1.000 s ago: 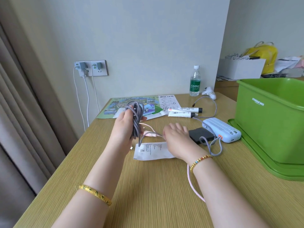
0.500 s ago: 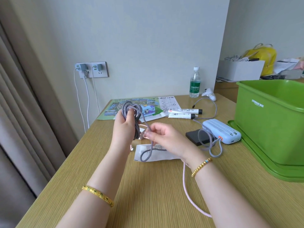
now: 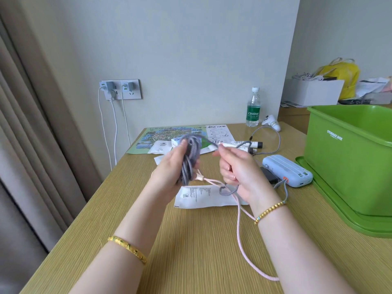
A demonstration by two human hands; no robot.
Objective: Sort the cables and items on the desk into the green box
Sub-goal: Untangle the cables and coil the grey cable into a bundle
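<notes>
Above the wooden desk [image 3: 191, 240], the left hand [image 3: 169, 172] grips a coiled grey braided cable [image 3: 189, 160], fingers curled round the bundle. The right hand [image 3: 235, 168] pinches the cable's loose end beside it. The green plastic storage box [image 3: 347, 158] sits at the desk's right.

Two hands, left [image 3: 169, 168] and right [image 3: 237, 166]. Three cables: one coiled grey cable [image 3: 189, 160], one pink cable [image 3: 239, 225], one grey cable by the tubes [image 3: 273, 134]. One green box [image 3: 350, 158]. One power bank [image 3: 286, 170]. One water bottle [image 3: 253, 109]. Two tubes [image 3: 246, 144] (partly hidden). Two wall chargers [image 3: 110, 85]. Two bracelets [image 3: 127, 248].
</notes>
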